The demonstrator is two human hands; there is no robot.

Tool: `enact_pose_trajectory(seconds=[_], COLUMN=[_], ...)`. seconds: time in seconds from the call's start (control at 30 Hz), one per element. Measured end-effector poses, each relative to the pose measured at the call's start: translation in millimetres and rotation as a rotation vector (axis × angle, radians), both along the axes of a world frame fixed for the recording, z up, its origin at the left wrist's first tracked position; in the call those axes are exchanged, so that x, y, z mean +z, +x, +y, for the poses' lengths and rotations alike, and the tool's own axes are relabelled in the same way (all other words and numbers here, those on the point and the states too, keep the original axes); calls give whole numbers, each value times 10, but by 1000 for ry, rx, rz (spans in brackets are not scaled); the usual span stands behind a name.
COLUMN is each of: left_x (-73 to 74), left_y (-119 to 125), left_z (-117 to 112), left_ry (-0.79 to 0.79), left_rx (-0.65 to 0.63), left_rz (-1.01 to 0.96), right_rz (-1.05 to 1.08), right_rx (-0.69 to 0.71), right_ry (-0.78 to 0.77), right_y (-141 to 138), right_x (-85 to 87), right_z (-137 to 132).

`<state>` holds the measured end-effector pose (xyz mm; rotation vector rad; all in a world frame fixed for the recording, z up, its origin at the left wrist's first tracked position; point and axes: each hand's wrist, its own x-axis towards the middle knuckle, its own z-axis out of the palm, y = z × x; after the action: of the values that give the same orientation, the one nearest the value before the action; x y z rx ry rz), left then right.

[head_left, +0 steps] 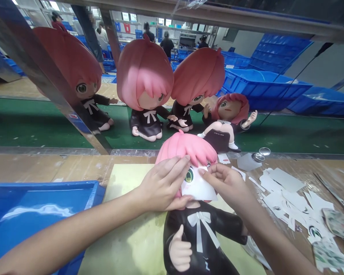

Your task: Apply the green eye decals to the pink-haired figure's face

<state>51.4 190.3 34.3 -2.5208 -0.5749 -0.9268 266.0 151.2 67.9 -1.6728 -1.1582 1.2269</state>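
My fingers [176,168] of the left hand [160,187] lie spread flat against the side of the face of the pink-haired vinyl doll in a black dress [193,214], bracing the head so that it cannot roll. My right hand [226,183] has thumb and forefinger pinched together on the top edge of a white paper eye sticker sheet [199,187], held flush over the doll's face. The one doll lies on its back on a yellow-green mat [132,229] on the tabletop [46,168]. One blue plastic bin [31,210] sits at my left. Many torn white paper backing scraps [286,194] lie at my right, too many to count. Beyond, four more pink-haired dolls [146,88] sit on the green conveyor belt [31,122].
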Motion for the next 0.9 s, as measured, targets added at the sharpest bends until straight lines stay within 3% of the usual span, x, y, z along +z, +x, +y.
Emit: enact_pose_trajectory(seconds=[0.27,0.43,0.6,0.73,0.83,0.9], left_x=[13,56,11,-65,-92,-77], left_y=[42,23,-14,-58,-141,-212], left_z=[24,30,131,151,62,-46], left_ry=[-34,-15,-5,-95,-231,-338], left_rx=[19,29,-34,-100,-62,8], left_rz=[9,73,55,-50,-219,-319], right_rz=[23,56,5,39,40,-34], right_rx=[12,14,-16,-6,-182,-401], right_ry=[-11,24,56,54,121,197], right_y=[60,77,120,236,533,859], right_x=[-35,-33,-14,225,366,298], right_z=[35,-94,-350,-795,-1127,-1212])
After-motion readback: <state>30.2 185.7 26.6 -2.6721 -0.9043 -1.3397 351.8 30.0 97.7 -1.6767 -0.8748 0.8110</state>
